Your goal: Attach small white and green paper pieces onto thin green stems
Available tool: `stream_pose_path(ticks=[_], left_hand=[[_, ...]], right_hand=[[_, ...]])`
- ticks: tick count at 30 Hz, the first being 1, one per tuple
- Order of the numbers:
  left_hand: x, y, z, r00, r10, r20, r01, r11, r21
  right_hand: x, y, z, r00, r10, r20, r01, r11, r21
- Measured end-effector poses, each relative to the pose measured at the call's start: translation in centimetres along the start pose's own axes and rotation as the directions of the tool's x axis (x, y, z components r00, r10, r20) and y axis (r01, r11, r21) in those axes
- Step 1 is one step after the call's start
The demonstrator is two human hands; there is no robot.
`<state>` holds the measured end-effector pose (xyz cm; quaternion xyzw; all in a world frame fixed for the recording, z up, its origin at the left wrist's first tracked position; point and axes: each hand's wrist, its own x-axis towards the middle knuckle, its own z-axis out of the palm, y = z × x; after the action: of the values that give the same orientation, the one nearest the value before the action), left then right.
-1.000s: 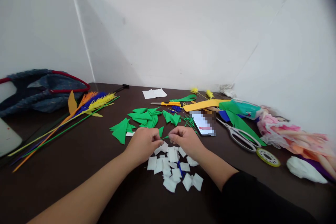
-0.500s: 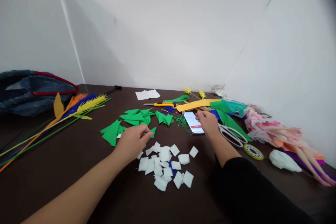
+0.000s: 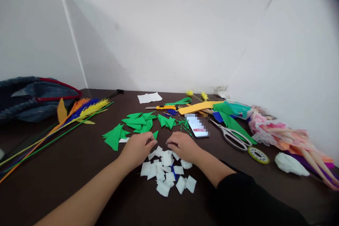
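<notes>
My left hand is closed in a pinch left of centre, and a green leaf-shaped piece pokes out at its fingertips. Opposite it, my right hand has its fingers curled together; what they hold, if anything, is hidden. Both hands hover at the far edge of a loose heap of small white squares. A thin blue bit lies among the squares. Beyond my left hand are more green leaf-shaped pieces, some stacked. Behind my right hand lies a lit phone.
A yellow utility knife with bare blade and scissors lie on the dark table. Right are a tape roll, a white bundle and dolls. Left are coloured stems and a denim bag. A wall stands behind.
My right hand has moved from over the phone leftward and nearer, to the edge of the white squares close to my left hand. My left hand has hardly moved.
</notes>
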<state>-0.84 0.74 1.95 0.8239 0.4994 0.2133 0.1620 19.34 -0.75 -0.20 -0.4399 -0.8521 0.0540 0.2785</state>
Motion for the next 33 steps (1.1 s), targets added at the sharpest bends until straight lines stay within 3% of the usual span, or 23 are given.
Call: stream_pose_path(ticks=[4, 8, 15, 20, 26, 30, 33], left_hand=[[0.6, -1.6, -0.4, 0.998, -0.051, -0.042, 0.051, 0.999, 0.016], [1.1, -2.7, -0.2, 0.994, -0.034, -0.106, 0.049, 0.989, 0.141], [1.4, -4.0, 0.1, 0.998, 0.019, -0.053, -0.002, 0.952, 0.305], [1.3, -4.5, 0.1, 0.999, 0.022, -0.025, -0.014, 0.960, 0.281], [1.3, -4.6, -0.2, 0.999, 0.027, -0.031, -0.018, 0.963, 0.269], [1.2, -4.8, -1.0, 0.997, 0.024, -0.077, -0.011, 0.987, 0.163], [1.0, -4.2, -1.3, 0.997, 0.038, -0.060, -0.032, 0.996, 0.089]], right_hand=[[0.1, 0.5, 0.1, 0.999, 0.036, -0.009, -0.036, 0.999, 0.006], [1.0, 1.6, 0.1, 0.994, 0.105, -0.019, -0.105, 0.995, 0.004], [4.2, 0.4, 1.8, 0.994, -0.075, 0.084, 0.083, 0.993, -0.083], [5.5, -0.3, 2.8, 0.980, -0.100, 0.173, 0.135, 0.970, -0.202], [5.2, 0.0, 2.8, 0.976, -0.084, 0.201, 0.146, 0.936, -0.319], [4.4, 0.5, 2.1, 0.983, -0.050, 0.178, 0.104, 0.945, -0.309], [3.8, 0.4, 1.3, 0.990, -0.031, 0.135, 0.057, 0.978, -0.199]])
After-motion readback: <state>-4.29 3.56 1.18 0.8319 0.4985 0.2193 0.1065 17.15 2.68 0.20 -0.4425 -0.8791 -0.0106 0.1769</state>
